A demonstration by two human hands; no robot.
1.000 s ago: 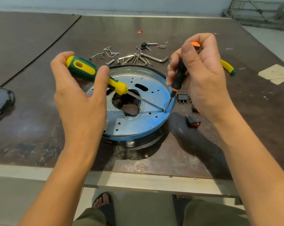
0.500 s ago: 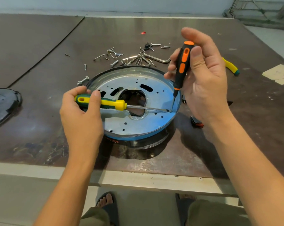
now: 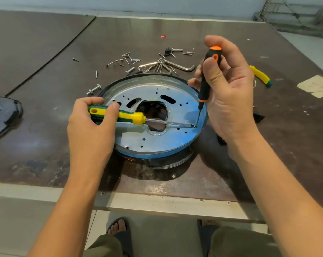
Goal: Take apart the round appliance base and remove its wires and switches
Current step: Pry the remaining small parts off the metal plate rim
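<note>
Working rim screw (image 3: 195,125) of round blue metal appliance base (image 3: 157,143): left hand (image 3: 88,130) gripped yellow-green screwdriver (image 3: 127,116), right hand (image 3: 229,101) pinched orange-black screwdriver (image 3: 205,86). Loose screws (image 3: 131,60) lay behind; probably midway.

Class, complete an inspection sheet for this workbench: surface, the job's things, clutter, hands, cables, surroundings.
Surface: dark, scuffed table.
Job's things: round base, holed plate up; tips of yellow-green screwdriver and orange-black screwdriver meet near its right rim.
Clutter: loose screws and bolts, hex keys, yellow-handled tool, dark cover at left.
Hands: left hand grips the yellow-green one; right hand holds the orange-black one upright.
Cables: nothing seen.
Surroundings: metal frame at top right.
</note>
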